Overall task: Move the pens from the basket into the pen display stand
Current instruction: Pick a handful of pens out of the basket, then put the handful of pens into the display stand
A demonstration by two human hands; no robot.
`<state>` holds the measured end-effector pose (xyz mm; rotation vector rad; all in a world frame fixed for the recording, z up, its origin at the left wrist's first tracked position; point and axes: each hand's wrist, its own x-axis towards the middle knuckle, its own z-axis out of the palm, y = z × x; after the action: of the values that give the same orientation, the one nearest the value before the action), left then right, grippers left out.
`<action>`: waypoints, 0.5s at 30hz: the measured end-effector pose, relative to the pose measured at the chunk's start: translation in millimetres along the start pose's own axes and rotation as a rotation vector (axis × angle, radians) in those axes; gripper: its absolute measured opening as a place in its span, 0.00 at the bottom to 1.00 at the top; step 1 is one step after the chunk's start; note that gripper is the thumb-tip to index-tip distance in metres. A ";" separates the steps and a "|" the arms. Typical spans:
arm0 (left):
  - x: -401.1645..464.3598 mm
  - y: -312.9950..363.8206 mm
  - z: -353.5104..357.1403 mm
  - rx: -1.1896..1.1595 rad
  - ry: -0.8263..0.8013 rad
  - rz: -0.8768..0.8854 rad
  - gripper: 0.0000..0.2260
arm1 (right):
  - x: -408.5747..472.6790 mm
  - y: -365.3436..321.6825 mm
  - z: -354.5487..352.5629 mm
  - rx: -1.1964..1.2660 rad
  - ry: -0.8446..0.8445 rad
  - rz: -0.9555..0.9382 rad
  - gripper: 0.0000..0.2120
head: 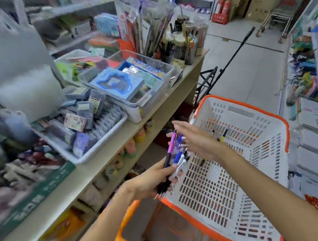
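My left hand (151, 178) grips a bundle of pens (175, 156), fingers (174, 179) curled round the barrels, tips pointing down toward 7 o'clock, caps up toward 1 o'clock. The bundle sits right at the near-left rim of the basket (187, 213), partly over it. My right hand (194, 140) is flat, fingers straight and spread, holding nothing, just beside the pen tops at their 2 o'clock, over the basket's left wall. One yellow-and-black pen (224, 134) leans against the basket's far inside wall, at 1 o'clock from my right hand. The basket floor is mostly bare mesh. The orange rim runs round the top edge. The surface (127, 130) edge runs diagonally from 7 to 1 o'clock, close to the basket's left side; only a narrow gap between them. Trays of packets (87, 127) crowd that edge. Pen holders (180, 43) stand at the surface's far end, 12 o'clock. Open tiled floor (248, 69) lies beyond the basket at 1 o'clock.
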<state>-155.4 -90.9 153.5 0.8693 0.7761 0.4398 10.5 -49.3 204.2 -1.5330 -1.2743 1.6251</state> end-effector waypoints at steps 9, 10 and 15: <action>-141.0 13.9 -67.8 -0.162 0.197 0.005 0.05 | -3.9 -51.7 149.3 -0.404 -0.181 -0.030 0.16; -157.0 14.2 -74.5 -0.178 0.227 0.010 0.05 | -4.8 -55.6 162.9 -0.377 -0.233 0.033 0.21; -220.3 13.1 -102.5 -0.075 0.241 0.015 0.10 | -7.1 -63.9 207.4 -0.392 -0.494 0.247 0.19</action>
<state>-377.0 -169.7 215.8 0.7609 0.9686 0.5901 -200.5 -83.7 242.5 -1.6193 -1.8109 2.0973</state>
